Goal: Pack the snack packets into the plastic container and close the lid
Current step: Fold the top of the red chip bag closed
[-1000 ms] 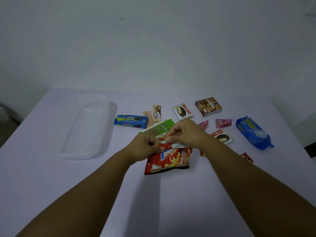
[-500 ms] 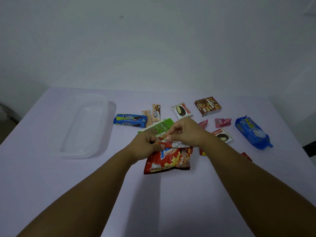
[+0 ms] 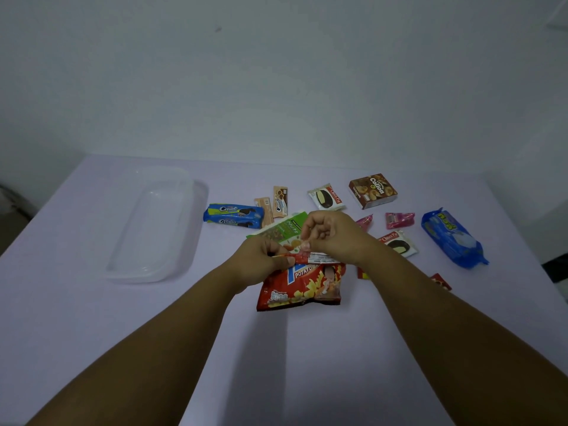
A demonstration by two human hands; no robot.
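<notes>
Both hands are engaged on one item. The left hand [image 3: 261, 259] and right hand [image 3: 330, 235] each pinch the top edge of the red potato snack bag [image 3: 302, 284], thumb against curled fingers [image 3: 307, 233], with the edge bunched or folded between them. The bag's lower part appears to rest on the worktop [image 3: 92, 318], near centre. Both forearms reach in from the near edge and converge, wrists close together, knuckles facing away from me.

The clear plastic container [image 3: 153, 229] lies well apart to the left, open side up, with nothing visible inside. I cannot make out a separate lid; a clear layer at its far end may be it.

Not yet packed, in my judgement: the blue biscuit packet [image 3: 233, 215], the green nut packet [image 3: 281, 230] partly under the hands, two chocolate pies [image 3: 326, 198], the brown biscuit box [image 3: 372, 190], the pink sweets [image 3: 399, 219] and the large blue packet [image 3: 451, 238].

Risks from here:
- The bag looks puffed with air. If carried by the pinched edge alone it may swing or slip; if pulled apart the seal may tear and spill.
- The container is shallow. A puffed bag placed first may stop the lid seating.
- Moving left, the left forearm could sweep the green and blue packets.
- The clear container is hard to see against the pale worktop, so a misplaced drop at its rim is possible.
</notes>
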